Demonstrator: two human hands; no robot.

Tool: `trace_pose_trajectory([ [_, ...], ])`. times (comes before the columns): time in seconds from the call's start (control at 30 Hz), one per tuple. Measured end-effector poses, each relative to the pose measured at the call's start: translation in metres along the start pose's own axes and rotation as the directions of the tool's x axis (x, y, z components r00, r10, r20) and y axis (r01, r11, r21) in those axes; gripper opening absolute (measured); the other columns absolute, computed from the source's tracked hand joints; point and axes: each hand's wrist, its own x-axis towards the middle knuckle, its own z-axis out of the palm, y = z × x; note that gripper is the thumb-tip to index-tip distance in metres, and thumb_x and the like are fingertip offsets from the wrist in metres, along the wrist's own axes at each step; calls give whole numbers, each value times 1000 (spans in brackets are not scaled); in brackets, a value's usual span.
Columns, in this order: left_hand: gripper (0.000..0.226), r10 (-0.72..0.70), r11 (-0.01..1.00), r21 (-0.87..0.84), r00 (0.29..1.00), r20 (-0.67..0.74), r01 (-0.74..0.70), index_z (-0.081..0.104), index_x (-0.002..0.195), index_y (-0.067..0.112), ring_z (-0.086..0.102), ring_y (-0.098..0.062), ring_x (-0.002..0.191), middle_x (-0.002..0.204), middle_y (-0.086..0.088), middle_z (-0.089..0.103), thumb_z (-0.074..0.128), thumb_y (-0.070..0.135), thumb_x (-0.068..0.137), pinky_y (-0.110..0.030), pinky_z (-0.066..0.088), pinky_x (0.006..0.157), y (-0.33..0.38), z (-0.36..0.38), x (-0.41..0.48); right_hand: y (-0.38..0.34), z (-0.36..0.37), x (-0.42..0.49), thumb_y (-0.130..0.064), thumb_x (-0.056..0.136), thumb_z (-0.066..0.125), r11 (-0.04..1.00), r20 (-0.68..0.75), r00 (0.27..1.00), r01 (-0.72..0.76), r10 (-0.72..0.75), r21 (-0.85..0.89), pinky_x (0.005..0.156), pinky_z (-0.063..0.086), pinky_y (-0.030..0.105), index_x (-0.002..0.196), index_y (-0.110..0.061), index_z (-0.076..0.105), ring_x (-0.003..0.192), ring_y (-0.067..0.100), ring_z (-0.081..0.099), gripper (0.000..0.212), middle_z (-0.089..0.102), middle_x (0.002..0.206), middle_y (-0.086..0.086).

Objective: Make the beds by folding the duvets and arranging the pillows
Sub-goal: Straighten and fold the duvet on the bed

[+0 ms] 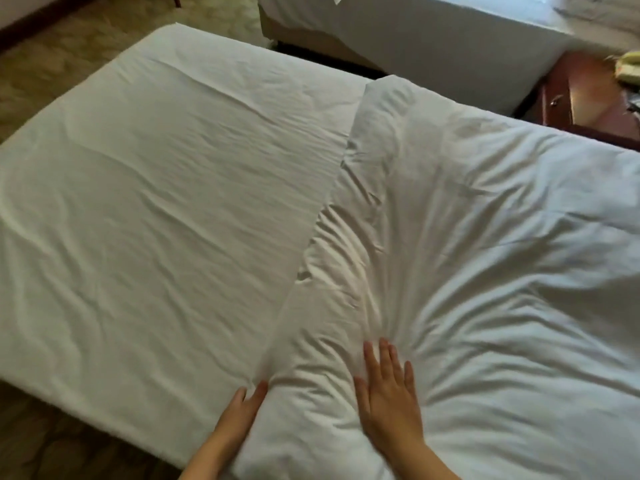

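Nearest, two forearms come in from the bottom edge, both cut off there. The left hand [246, 405] lies against the near left edge of the duvet [485, 271], fingers straight, its grip open and holding nothing. Blur and the bulging cloth hide some of its fingers. The right hand [388, 393] lies flat on top of the duvet just right of that edge. Its fingers are straight and slightly spread, its grip also open, and creases fan out from under the palm.

One white duvet is in view, covering the right part of the bed [156, 202]. Its right side and near corner run out of the picture. Left of the duvet, the bed's sheet lies bare and wrinkled.

Beyond the duvet's far corner, across a dark gap, is a second bed [433, 46], with only its side and a strip of its top showing. Behind the duvet's far right edge stands one brown nightstand [585, 98], blurred and partly cut off, carrying something pale that I cannot make out.
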Motion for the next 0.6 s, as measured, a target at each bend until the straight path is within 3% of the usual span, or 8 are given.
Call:
trace_pose_trajectory([
  [0.1, 100, -28, 949, -294, 957, 289, 117, 34, 142, 21, 59, -25, 115, 131, -9, 57, 81, 57, 60, -40, 45, 100, 10, -9, -21, -14, -32, 13, -48, 89, 21, 999, 220, 975, -33, 42, -40, 116, 15, 37, 150, -23, 17, 143, 24, 23, 65, 23, 155, 11],
  [0.17, 117, 69, 954, -296, 928, 366, 46, 39, 137, 24, 62, -24, 111, 125, -5, 62, 94, 45, 36, -44, 47, 99, 25, -8, -43, -29, -66, 31, -44, 96, 28, 990, 333, 936, -133, 114, 36, 108, 32, 38, 142, -13, 33, 133, 30, 38, 57, 38, 146, 15],
  [0.23, 117, 173, 952, -302, 904, 391, -51, 39, 137, 22, 61, -22, 112, 125, -4, 61, 94, 24, 34, -43, 47, 100, 46, 0, -73, -49, -107, 42, -49, 99, 24, 964, 428, 887, -243, 174, 111, 105, 35, 38, 136, -6, 43, 128, 31, 44, 60, 46, 140, 16],
  [0.37, 92, 366, 925, -257, 835, 410, -280, 41, 129, 28, 63, 3, 99, 119, 5, 61, 70, -2, 47, -14, 52, 76, 92, 34, -140, -74, -169, 37, -67, 88, 34, 914, 293, 921, -330, 257, 234, 104, 35, 41, 142, -5, 34, 130, 34, 41, 82, 39, 145, 17],
  [0.43, 96, 450, 893, -214, 782, 432, -396, 33, 134, 32, 55, 5, 109, 129, 7, 53, 64, -3, 50, -10, 49, 76, 111, 57, -167, -75, -187, 21, -71, 78, 49, 916, 252, 924, -341, 286, 211, 107, 30, 47, 151, -15, 0, 134, 40, 31, 104, 20, 151, 21],
  [0.5, 101, 481, 874, -184, 748, 456, -450, 26, 139, 33, 51, -2, 115, 134, 6, 47, 64, -4, 53, -12, 49, 76, 125, 80, -190, -63, -197, 7, -59, 78, 61, 920, 261, 912, -362, 316, 153, 106, 29, 51, 146, -28, -23, 132, 42, 29, 113, 14, 149, 24],
  [0.57, 93, 480, 868, -137, 738, 474, -477, 26, 137, 34, 50, -3, 113, 129, 9, 46, 63, -7, 62, -8, 48, 71, 136, 104, -210, -37, -212, -1, -38, 83, 62, 891, 264, 890, -422, 372, 169, 101, 38, 45, 148, -25, -20, 127, 37, 39, 105, 30, 143, 20],
  [0.6, 85, 466, 872, -105, 747, 474, -477, 29, 133, 35, 50, -6, 112, 125, 10, 46, 63, -8, 68, -7, 48, 69, 138, 114, -216, -21, -219, -3, -30, 85, 59, 876, 263, 884, -440, 386, 197, 98, 42, 41, 150, -18, -5, 124, 33, 45, 92, 39, 139, 17],
])
